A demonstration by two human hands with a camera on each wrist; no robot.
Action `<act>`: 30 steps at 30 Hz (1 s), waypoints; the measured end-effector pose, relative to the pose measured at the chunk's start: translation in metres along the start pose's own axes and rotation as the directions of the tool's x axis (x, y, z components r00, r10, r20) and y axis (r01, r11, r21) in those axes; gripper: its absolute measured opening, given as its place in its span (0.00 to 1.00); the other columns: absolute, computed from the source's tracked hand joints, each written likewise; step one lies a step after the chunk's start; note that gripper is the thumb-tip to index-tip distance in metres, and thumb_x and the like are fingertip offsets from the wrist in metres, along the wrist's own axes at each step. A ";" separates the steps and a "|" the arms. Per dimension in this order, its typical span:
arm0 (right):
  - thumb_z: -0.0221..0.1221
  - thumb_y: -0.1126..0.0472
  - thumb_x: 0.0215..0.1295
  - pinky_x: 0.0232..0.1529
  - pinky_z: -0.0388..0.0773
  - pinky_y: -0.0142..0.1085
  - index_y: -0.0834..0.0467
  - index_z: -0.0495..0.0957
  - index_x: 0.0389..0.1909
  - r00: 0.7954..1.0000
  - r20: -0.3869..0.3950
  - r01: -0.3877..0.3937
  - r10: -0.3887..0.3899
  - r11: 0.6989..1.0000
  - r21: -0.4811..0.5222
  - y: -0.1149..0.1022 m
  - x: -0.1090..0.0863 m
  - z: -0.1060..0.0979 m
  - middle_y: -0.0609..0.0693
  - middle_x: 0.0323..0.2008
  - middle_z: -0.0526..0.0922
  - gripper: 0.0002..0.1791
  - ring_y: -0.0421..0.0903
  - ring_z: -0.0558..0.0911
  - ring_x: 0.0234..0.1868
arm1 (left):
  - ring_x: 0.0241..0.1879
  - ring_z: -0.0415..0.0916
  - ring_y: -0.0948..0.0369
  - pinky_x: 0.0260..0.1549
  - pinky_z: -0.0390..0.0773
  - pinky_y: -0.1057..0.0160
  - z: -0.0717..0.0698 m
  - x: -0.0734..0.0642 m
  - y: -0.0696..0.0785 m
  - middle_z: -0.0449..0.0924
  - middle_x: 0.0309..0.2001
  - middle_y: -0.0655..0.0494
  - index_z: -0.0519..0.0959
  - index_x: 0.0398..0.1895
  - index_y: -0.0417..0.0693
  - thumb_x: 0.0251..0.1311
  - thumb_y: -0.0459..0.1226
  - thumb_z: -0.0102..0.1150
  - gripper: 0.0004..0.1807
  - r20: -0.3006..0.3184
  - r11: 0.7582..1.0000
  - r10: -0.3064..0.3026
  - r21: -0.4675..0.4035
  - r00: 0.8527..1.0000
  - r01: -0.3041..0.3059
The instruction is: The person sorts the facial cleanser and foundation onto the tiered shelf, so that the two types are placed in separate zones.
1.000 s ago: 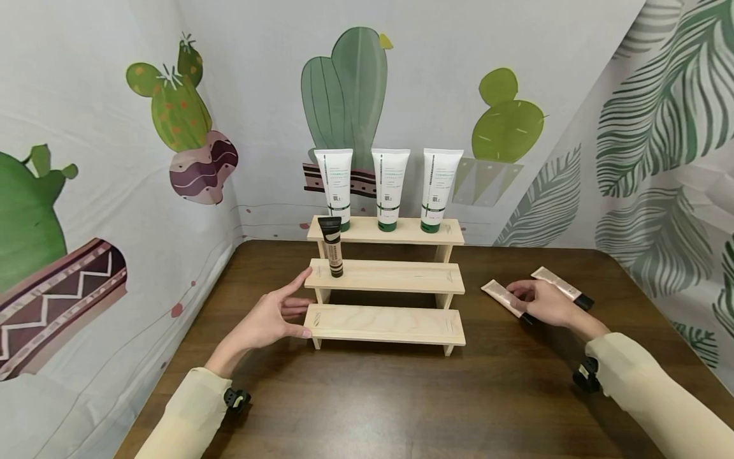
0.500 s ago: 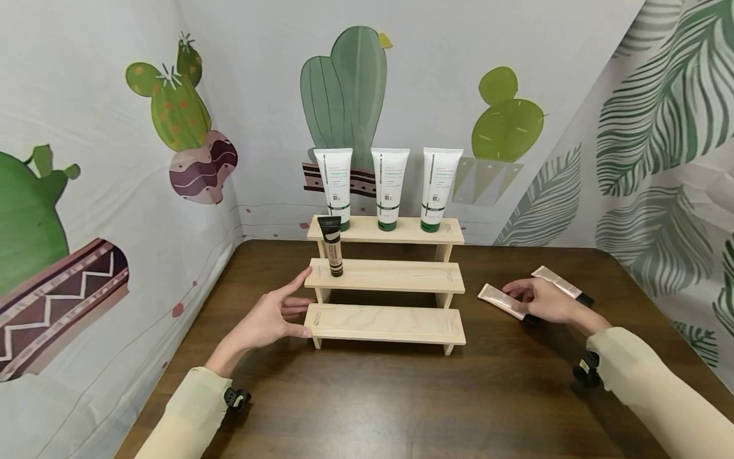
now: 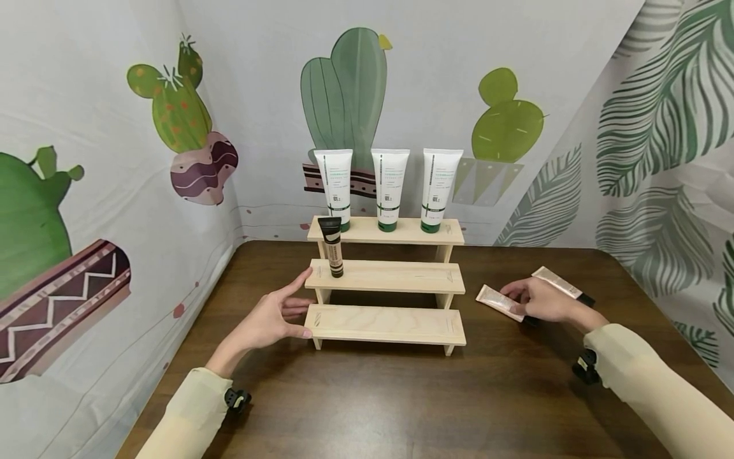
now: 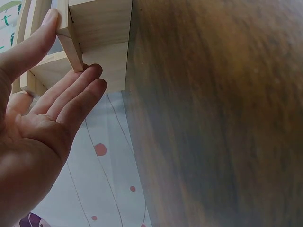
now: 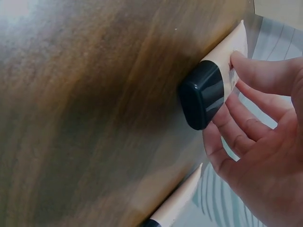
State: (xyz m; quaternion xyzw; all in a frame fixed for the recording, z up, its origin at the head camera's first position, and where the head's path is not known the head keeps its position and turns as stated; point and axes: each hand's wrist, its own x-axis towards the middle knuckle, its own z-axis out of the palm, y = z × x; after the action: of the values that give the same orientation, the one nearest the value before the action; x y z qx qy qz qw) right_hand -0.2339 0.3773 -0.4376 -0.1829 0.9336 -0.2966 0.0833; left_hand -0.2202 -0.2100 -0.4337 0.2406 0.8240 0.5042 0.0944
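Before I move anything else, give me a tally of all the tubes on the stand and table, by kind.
Tapered white tubes with green caps: 3
Slim black-and-tan banded tube: 1
Flattened pale-pink tubes with black caps: 2
Total: 6

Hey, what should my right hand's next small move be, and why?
Probably lift the pink black-capped tube toward the middle shelf: your right hand holds it, and that shelf has bare board beside the black-and-beige tube.
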 end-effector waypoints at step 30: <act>0.73 0.72 0.59 0.34 0.83 0.34 0.73 0.83 0.51 0.998 0.010 0.058 -0.059 0.998 0.035 -0.016 -0.001 0.004 0.50 0.36 0.86 0.19 0.45 0.84 0.36 | 0.60 0.81 0.42 0.61 0.80 0.45 0.000 0.001 0.000 0.78 0.63 0.29 0.51 0.87 0.64 0.46 0.23 0.82 0.68 -0.002 1.000 -0.009 -0.008 1.000 0.009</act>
State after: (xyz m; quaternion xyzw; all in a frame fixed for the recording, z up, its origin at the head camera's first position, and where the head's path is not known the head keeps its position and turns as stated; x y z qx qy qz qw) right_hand -0.2276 0.3632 -0.4314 -0.2103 0.9221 -0.3140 0.0830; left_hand -0.2211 -0.2093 -0.4338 0.2359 0.8232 0.5073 0.0969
